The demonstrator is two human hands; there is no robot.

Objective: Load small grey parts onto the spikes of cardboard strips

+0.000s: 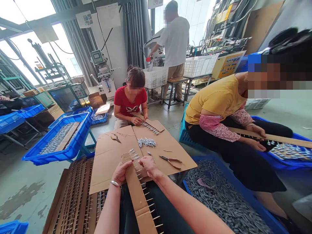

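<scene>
Corrugated brown card forms the strip you hold: long and narrow, its long axis running from your lap away toward the flat cardboard sheet, with thin metal pins bristling along its right edge. Your left hand is closed around the strip's left side near the far end. Your right hand, just right of it, pinches at the pinned edge. Further right on the sheet lie orange-handled pliers; beyond, a blue crate holds grey metal parts.
</scene>
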